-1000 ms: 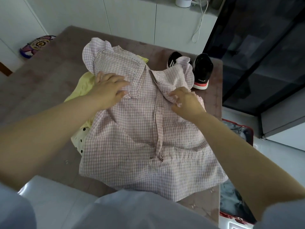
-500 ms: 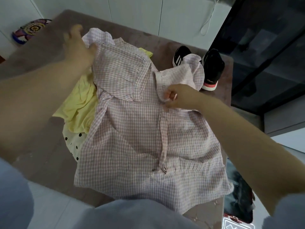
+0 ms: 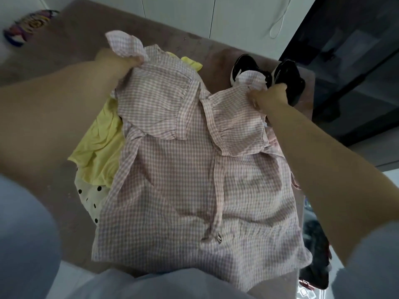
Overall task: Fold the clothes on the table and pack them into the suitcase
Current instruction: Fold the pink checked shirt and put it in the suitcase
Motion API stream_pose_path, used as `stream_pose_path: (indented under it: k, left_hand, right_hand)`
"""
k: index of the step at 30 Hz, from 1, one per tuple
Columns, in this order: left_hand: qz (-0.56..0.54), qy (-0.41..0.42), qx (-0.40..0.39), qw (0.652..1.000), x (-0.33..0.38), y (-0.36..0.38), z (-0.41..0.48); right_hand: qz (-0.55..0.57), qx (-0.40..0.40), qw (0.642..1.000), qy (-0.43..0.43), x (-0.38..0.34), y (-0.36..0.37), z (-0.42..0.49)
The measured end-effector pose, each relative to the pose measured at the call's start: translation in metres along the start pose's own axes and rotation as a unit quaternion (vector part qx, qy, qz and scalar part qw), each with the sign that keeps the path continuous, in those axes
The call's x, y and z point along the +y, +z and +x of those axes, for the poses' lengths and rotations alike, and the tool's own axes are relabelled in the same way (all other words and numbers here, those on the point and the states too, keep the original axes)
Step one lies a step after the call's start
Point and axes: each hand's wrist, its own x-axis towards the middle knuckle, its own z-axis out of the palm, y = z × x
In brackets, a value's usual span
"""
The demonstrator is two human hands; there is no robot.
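Table [image 3: 71, 39]: 3 garments [image 3: 172, 169], 2 shoes [image 3: 290, 78]

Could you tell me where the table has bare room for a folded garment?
Bare table lies far left, beyond the left hand, and in a strip behind the checked dress. Crowded: yellow garment left, black shoes far right.

Both hands [image 3: 116, 61] [image 3: 267, 97] grip gingham dress [image 3: 183, 169] shoulders on table [image 3: 71, 39].

Pink gingham dress [image 3: 194, 169] flat, front up, over yellow garment [image 3: 99, 147] on table [image 3: 64, 50]
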Motion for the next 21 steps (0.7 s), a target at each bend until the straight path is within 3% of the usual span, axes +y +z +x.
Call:
stream_pose_path:
  k: [1, 5, 7, 11, 15, 18, 21]
  left_hand:
    - [-0.011, -0.02, -0.01, 1.0, 0.0, -0.002, 0.002]
    - [-0.072, -0.054, -0.065, 0.994, -0.002, -0.011, 0.0]
    - [-0.089, -0.055, -0.096, 0.99, 0.003, -0.012, -0.008]
    - [-0.125, 0.006, -0.134, 0.983, 0.016, -0.025, -0.021]
    - [-0.143, 0.082, -0.133, 0.977, 0.025, -0.041, -0.052]
    - [-0.077, 0.172, -0.161, 0.969, 0.022, -0.054, -0.082]
    - [0.033, 0.27, -0.167, 0.948, 0.004, -0.068, -0.113]
  right_hand:
    - [0.01, -0.014, 1.0, 0.006, -0.003, 0.004, 0.001]
    - [-0.166, -0.065, 0.984, -0.005, 0.003, 0.012, -0.015]
    - [-0.197, -0.078, 0.977, -0.026, 0.013, 0.014, -0.014]
    - [0.034, -0.122, 0.992, 0.021, 0.012, -0.001, -0.025]
    - [0.145, -0.031, 0.981, -0.124, 0.015, -0.03, -0.051]
    - [0.164, 0.011, 0.96, -0.226, 0.025, -0.059, -0.092]
    - [-0.018, -0.002, 0.957, -0.29, 0.056, -0.071, -0.127]
